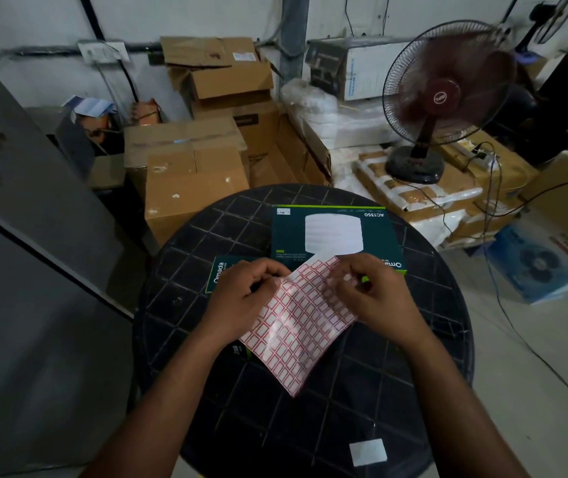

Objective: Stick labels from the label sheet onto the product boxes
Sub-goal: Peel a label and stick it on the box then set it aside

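The label sheet (296,326), pinched at its upper edge by left hand (241,298) and right hand (375,294) above the bench (424,339) and boxes (334,232), looks thin, limp and glossy, so each label is best peeled from a corner.

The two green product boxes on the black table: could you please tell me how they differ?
The far box lies in nearly full view, its white product picture showing; the near box is mostly hidden under the left hand and the label sheet. The far box carries a small white label at one corner; none shows on the near box. Both are dark green and lie flat.
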`<state>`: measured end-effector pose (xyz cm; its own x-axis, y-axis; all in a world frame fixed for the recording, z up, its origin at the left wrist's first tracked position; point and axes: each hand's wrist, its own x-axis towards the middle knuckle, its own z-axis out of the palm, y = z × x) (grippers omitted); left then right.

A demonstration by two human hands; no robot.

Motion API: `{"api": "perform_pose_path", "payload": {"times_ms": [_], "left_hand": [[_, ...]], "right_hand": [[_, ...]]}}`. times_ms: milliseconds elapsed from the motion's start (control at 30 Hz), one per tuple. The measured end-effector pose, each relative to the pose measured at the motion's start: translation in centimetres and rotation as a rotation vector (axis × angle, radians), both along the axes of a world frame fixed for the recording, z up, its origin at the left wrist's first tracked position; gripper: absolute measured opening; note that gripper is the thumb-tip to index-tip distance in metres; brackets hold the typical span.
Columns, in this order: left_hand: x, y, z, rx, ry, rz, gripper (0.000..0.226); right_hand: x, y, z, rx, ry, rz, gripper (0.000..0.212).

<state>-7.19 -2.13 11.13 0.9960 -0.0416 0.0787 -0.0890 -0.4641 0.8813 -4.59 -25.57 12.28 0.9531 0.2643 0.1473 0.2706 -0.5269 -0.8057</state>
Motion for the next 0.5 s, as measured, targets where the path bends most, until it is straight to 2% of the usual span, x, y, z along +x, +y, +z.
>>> {"api": "perform_pose_path", "payload": {"times_ms": [67,167,233,300,367,433,500], "left_hand": [[0.1,-0.2,-0.1,-0.009,-0.014,0.002,0.027],[0.2,-0.2,-0.7,0.065,-0.057,0.023,0.02],[0.3,-0.2,-1.5,0.319,-0.133,-0.009,0.036],[0.4,-0.2,-2.4,0.686,-0.235,-0.031,0.045],[0.6,-0.7,-2.9,0.906,-0.274,0.001,0.05],[0.8,-1.3,-3.4,0.991,-0.26,0.038,0.058],[1.1,-1.5,-3.9,1.026,-0.252,0.051,0.064]], "right_hand": [[0.0,-0.3,0.3,0.056,0.111,0.054,0.004],[0.3,-2.0,0.0,0.048,0.146,0.03,0.007],[0.6,-4.3,-0.9,0.052,0.226,0.041,0.007],[0.8,-7.0,-2.3,0.012,0.324,0.072,0.015],[1.0,-9.2,-4.4,-0.104,0.381,0.109,0.022],[1.6,-10.4,-7.6,-0.3,0.422,0.164,0.012],[2.5,-10.7,-11.5,-0.542,0.439,0.162,0.012]]}}
